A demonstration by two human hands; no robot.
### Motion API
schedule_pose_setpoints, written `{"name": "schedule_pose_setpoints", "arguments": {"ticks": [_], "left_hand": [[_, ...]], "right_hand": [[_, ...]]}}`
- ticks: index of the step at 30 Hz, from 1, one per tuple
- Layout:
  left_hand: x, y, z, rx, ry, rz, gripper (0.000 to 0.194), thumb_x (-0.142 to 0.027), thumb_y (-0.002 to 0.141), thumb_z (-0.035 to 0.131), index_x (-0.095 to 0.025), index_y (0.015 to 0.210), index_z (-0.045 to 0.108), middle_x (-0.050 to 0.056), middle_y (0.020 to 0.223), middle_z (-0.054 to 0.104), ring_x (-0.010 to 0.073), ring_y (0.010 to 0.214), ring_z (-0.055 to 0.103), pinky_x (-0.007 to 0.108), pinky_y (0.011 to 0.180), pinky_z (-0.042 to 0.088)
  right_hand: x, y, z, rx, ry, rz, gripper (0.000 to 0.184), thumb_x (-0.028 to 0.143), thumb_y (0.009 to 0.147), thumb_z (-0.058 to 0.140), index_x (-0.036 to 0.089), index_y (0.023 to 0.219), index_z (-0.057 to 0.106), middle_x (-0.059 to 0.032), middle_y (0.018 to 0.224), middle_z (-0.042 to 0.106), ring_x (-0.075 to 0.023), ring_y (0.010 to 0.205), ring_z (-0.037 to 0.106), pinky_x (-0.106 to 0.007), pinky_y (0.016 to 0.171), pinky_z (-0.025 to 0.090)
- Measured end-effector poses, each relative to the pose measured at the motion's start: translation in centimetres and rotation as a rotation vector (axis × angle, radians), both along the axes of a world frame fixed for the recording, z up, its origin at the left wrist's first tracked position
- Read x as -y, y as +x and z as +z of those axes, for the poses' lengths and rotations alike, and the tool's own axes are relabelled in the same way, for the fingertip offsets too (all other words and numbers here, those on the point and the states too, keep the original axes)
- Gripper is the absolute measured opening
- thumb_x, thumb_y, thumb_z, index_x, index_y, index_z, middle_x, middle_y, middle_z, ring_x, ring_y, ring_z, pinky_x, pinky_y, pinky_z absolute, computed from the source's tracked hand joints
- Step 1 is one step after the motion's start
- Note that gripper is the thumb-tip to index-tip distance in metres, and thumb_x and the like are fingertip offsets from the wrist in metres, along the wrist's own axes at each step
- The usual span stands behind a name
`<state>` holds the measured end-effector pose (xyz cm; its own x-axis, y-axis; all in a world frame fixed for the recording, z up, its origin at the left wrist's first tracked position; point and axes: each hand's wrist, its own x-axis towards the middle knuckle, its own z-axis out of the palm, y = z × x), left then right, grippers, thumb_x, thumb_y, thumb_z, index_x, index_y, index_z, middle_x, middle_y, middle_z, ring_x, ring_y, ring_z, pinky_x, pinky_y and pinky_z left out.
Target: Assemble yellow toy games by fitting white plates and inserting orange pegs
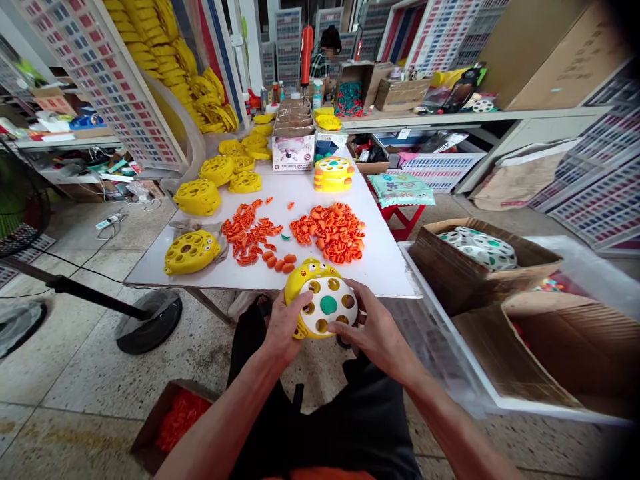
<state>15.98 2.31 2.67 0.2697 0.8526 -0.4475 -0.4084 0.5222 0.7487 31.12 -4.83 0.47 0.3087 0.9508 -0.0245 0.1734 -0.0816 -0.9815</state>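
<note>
Across a white tabletop (387, 267), orange plastic pieces (343, 232) are lying heaped; at its near edge, a worker's left hand (284, 327) is clamping its grip on a round yellow plastic shell (296, 287), the right hand (379, 328) pinching the white, green-centred, holed disc (329, 305) over it.

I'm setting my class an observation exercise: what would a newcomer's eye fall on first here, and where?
Probably the yellow toy with its white disc, held by the left hand and right hand at the near edge of the white table. Next come the orange pieces, in two heaps on the table just beyond. A red tool also stands out, upright near the table's far end.
</note>
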Motion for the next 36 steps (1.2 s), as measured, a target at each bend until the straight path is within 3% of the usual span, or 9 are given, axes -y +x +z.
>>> {"name": "schedule_pose_setpoints", "arguments": {"ticks": [10,13,17,19,21,25,29,32,36], "left_hand": [[0.1,-0.3,0.1,0.025,0.037,0.033,0.048,-0.024,0.072,0.082,-0.019,0.118,0.068,0.006,0.102,0.08,0.0243,0.084,0.076,0.036,0.074,0.063],[0.0,-0.9,-0.1,0.058,0.02,-0.003,0.051,-0.026,0.074,0.081,-0.019,0.122,0.067,0.008,0.107,0.08,0.0276,0.091,0.076,0.039,0.079,0.063],[-0.2,-1.5,-0.1,0.138,-0.021,-0.03,0.046,-0.029,0.078,0.078,-0.019,0.122,0.069,0.009,0.115,0.079,0.0336,0.11,0.072,0.043,0.092,0.06],[-0.2,-1.6,-0.1,0.152,-0.044,-0.014,0.044,-0.029,0.077,0.077,-0.02,0.12,0.07,0.008,0.114,0.079,0.033,0.111,0.071,0.044,0.093,0.06],[-0.2,-1.7,-0.2,0.152,-0.06,0.009,0.044,-0.031,0.076,0.076,-0.022,0.12,0.07,0.007,0.111,0.08,0.032,0.108,0.072,0.045,0.093,0.061],[0.0,-1.9,-0.6,0.129,-0.051,0.039,0.047,-0.039,0.076,0.075,-0.026,0.121,0.07,0.006,0.105,0.081,0.0335,0.11,0.071,0.045,0.094,0.06],[-0.2,-2.2,-0.7,0.139,0.003,0.052,0.049,-0.041,0.079,0.073,-0.028,0.126,0.068,0.005,0.108,0.081,0.034,0.114,0.069,0.046,0.095,0.059],[-0.3,-2.4,-0.4,0.155,0.001,0.078,0.046,-0.038,0.081,0.071,-0.029,0.126,0.069,0.003,0.108,0.081,0.0303,0.109,0.072,0.043,0.095,0.059],[-0.2,-2.6,-0.2,0.182,-0.03,0.103,0.042,-0.035,0.081,0.071,-0.029,0.123,0.07,0.002,0.103,0.082,0.0269,0.1,0.074,0.04,0.092,0.06]], "right_hand": [[-0.3,-0.2,1.3,0.361,0.022,0.036,0.078,0.049,0.078,0.082,0.027,0.144,0.047,-0.0091,0.118,0.061,-0.0292,0.101,0.064,-0.048,0.085,0.057],[-0.1,-0.6,2.0,0.472,0.055,0.034,0.079,0.05,0.078,0.082,0.028,0.144,0.046,-0.0086,0.113,0.064,-0.0303,0.099,0.065,-0.049,0.086,0.057],[0.3,-1.1,3.0,0.619,0.106,-0.108,0.08,0.054,0.069,0.088,0.03,0.137,0.054,-0.0116,0.124,0.064,-0.0372,0.115,0.06,-0.052,0.09,0.056],[0.5,-1.4,3.1,0.537,0.067,-0.21,0.089,0.059,0.06,0.09,0.028,0.135,0.054,-0.0135,0.133,0.06,-0.0385,0.115,0.06,-0.053,0.089,0.056],[0.5,-2.0,3.0,0.296,0.036,-0.234,0.094,0.061,0.056,0.091,0.026,0.134,0.052,-0.0129,0.132,0.062,-0.0352,0.11,0.064,-0.051,0.088,0.058],[0.5,-3.3,3.1,-0.306,0.126,-0.123,0.08,0.048,0.069,0.088,0.027,0.136,0.05,-0.009,0.132,0.066,-0.0292,0.118,0.066,-0.044,0.099,0.057],[0.9,-3.8,3.7,-0.612,0.21,0.027,0.073,0.045,0.081,0.08,0.03,0.145,0.048,-0.0052,0.146,0.059,-0.0291,0.132,0.058,-0.044,0.107,0.053],[1.2,-3.6,3.6,-0.67,0.193,0.057,0.071,0.046,0.084,0.076,0.033,0.148,0.048,-0.0045,0.145,0.06,-0.0291,0.125,0.062,-0.038,0.087,0.062],[1.3,-4.0,3.2,-0.727,0.155,-0.007,0.068,0.048,0.082,0.076,0.031,0.144,0.054,-0.007,0.13,0.067,-0.0251,0.098,0.068,-0.029,0.062,0.059]]}}
